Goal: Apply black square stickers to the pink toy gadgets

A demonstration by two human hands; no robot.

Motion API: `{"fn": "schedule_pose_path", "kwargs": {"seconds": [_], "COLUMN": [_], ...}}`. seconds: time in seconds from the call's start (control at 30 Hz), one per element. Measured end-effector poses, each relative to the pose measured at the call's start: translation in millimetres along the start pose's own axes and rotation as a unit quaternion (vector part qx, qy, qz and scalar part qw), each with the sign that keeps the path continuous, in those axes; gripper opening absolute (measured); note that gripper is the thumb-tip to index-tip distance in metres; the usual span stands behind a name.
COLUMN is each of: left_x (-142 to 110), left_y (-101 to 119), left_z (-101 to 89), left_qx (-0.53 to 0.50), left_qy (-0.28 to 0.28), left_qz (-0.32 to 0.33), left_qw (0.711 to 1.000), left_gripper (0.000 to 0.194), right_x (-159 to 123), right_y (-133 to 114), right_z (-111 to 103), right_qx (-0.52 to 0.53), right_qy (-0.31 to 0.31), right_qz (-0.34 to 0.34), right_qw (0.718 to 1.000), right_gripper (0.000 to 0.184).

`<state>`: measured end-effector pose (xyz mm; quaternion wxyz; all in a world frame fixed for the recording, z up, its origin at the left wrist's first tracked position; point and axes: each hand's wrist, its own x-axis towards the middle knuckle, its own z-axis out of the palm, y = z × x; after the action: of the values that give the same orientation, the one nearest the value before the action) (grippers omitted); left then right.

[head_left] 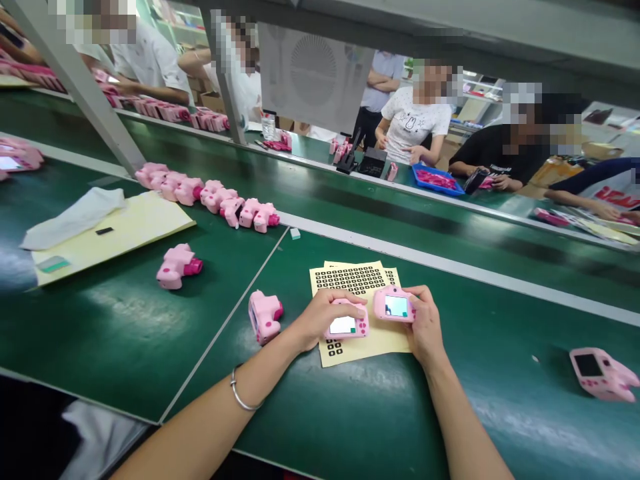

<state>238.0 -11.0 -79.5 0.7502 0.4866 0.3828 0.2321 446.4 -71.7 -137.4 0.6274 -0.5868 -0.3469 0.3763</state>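
My left hand [325, 312] is closed around a pink toy camera [347, 326] with a lit screen, held just above a yellow sticker sheet [363, 280] on the green bench. My right hand [424, 319] grips a second pink toy camera [395, 305], its screen also lit. The two cameras sit side by side over the sheet of small black squares. A metal bracelet circles my left wrist. Another pink camera [265, 315] stands on the bench just left of my left hand.
More pink cameras lie around: one at the left [176, 266], one at the far right [603, 373], a row along the belt edge [210, 194]. A yellow sheet with a white cloth [107, 227] lies left. Several people work across the green conveyor [350, 200], beside a blue tray [437, 180].
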Motion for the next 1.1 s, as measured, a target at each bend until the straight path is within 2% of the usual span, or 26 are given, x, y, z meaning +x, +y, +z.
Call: {"fn": "schedule_pose_path", "kwargs": {"seconds": [0.7,1.1], "left_x": [-0.8,-1.1], "left_y": [4.2,3.3], "left_z": [-0.5,-1.1], "left_qx": [0.015,0.021], "left_qy": [-0.015,-0.02], "left_qz": [-0.038,-0.028], "left_qw": [0.999,0.999], "left_gripper": [0.036,0.033], "right_x": [1.6,-0.6], "right_y": [-2.2,-5.1], "right_z": [2.2,3.1], "right_qx": [-0.019,-0.031], "right_qy": [-0.005,-0.012], "right_qz": [-0.008,-0.02], "right_qw": [1.0,0.999], "right_gripper": [0.028,0.027]}}
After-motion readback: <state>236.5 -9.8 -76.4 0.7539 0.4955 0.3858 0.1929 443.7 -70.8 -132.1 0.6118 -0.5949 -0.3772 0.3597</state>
